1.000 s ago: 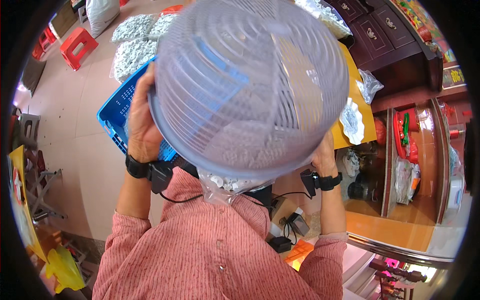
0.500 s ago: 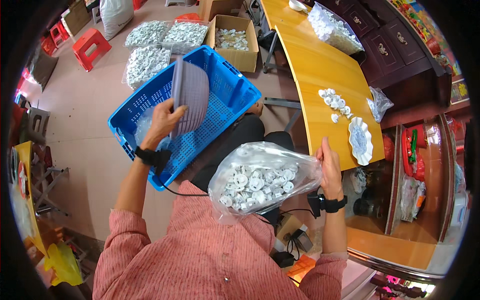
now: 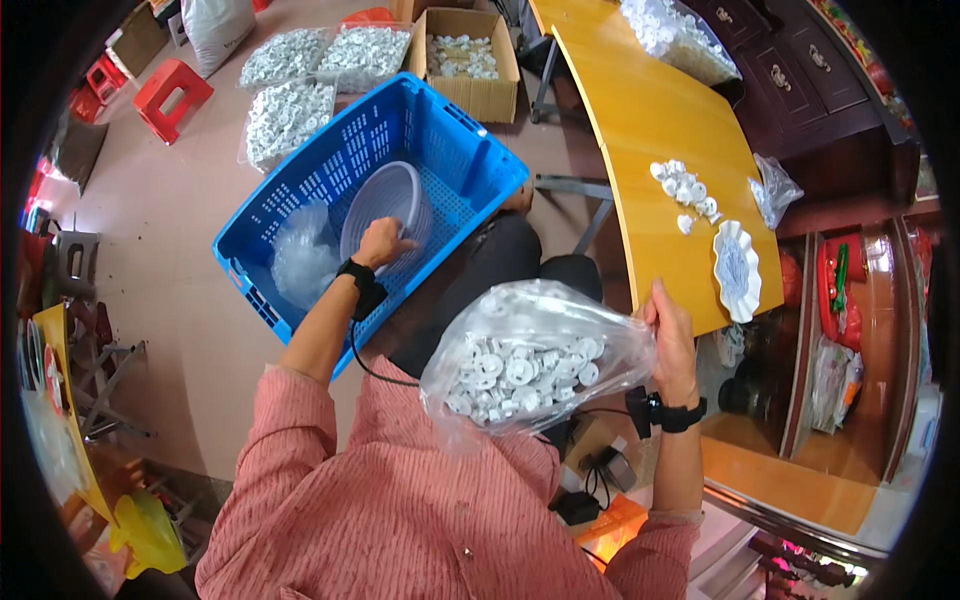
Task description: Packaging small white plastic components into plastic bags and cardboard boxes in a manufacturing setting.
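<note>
My left hand (image 3: 385, 243) is closed on the near rim of a round greyish-purple plastic basket (image 3: 368, 208), which is down inside a large blue perforated crate (image 3: 468, 155). Beside the basket in the crate lies a crumpled clear plastic bag (image 3: 303, 255). In my right hand (image 3: 670, 335) is the gathered end of a clear plastic bag of small white round plastic parts (image 3: 520, 372). That bag hangs sideways over my lap, its full part toward the left. Both wrists wear black bands with a small device and cable.
A yellow table (image 3: 650, 130) at the right carries loose white parts (image 3: 685, 192), a scalloped white dish (image 3: 735, 270) and a large filled bag (image 3: 680, 40). Beyond the crate are filled clear bags (image 3: 290, 120), a cardboard box (image 3: 490, 100) and a red stool (image 3: 172, 98).
My left hand has lowered the basket into the crate and tipped it from edge-on to opening upward. My right hand still holds the bag of white parts, nearly in place.
</note>
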`<move>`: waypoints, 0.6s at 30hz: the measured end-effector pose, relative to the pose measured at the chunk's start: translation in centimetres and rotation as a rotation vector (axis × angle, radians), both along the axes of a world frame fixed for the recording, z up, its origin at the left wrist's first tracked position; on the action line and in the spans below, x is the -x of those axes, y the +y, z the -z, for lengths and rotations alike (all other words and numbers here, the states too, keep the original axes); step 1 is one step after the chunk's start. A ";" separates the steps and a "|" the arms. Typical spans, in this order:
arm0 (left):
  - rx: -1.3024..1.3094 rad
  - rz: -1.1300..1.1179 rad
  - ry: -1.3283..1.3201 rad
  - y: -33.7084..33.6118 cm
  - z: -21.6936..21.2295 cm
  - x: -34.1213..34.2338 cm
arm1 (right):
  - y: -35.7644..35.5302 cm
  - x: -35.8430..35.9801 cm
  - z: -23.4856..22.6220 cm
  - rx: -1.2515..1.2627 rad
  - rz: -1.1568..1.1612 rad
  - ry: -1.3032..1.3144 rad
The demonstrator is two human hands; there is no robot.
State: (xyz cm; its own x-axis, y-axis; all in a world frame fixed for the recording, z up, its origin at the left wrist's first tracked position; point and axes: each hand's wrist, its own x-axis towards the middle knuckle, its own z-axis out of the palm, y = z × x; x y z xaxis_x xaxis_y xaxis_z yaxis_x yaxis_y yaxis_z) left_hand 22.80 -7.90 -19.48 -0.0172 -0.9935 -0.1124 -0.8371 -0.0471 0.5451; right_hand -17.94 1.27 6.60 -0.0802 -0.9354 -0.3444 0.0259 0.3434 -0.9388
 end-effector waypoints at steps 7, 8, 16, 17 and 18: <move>-0.198 0.311 0.753 6.8 -17.8 0.6 | 1.0 0.3 -2.8 0.004 -0.394 0.133; -0.251 0.366 0.787 8.7 -21.5 0.4 | 1.1 0.4 -3.4 -0.041 -0.440 0.176; 0.095 0.979 0.627 18.6 -27.7 3.3 | 1.3 0.6 -2.6 0.026 -0.433 0.201; 0.075 0.989 0.447 19.0 -28.0 3.9 | 1.3 0.8 -2.7 0.005 -0.382 0.179; 0.055 0.995 0.267 19.2 -28.1 4.4 | 1.5 1.1 -2.7 -0.006 -0.366 0.199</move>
State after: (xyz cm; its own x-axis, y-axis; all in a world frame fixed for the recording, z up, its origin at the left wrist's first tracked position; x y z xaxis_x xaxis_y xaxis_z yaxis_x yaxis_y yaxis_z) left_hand 18.44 11.34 8.57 -0.8525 -0.5192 0.0608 -0.3346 0.6314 0.6996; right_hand -19.02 2.78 9.31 0.1916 -0.9127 -0.3610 -0.2802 0.3016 -0.9113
